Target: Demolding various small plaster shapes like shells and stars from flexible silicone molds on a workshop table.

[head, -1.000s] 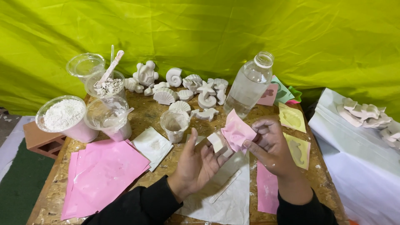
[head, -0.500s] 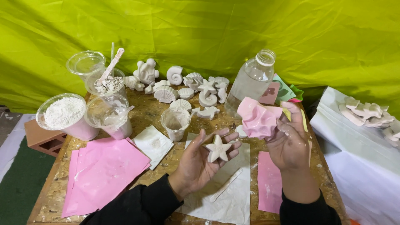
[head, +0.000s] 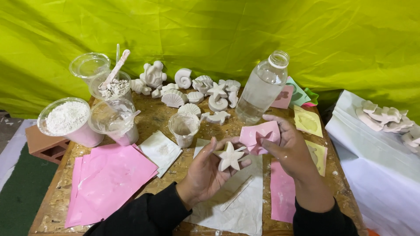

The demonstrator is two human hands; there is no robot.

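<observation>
The star cast (head: 230, 156) is already out — left hand (head: 209, 171) fingers curled round it, right hand (head: 292, 150) pinching the emptied pink mould (head: 259, 136) — neither set down.

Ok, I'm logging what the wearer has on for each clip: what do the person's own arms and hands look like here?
Both arms are covered by long black sleeves that end at the wrists. The left hand and right hand are bare: no gloves show, and no rings, watch or bracelet can be made out. The sleeves look plain, with no visible markings.
</observation>
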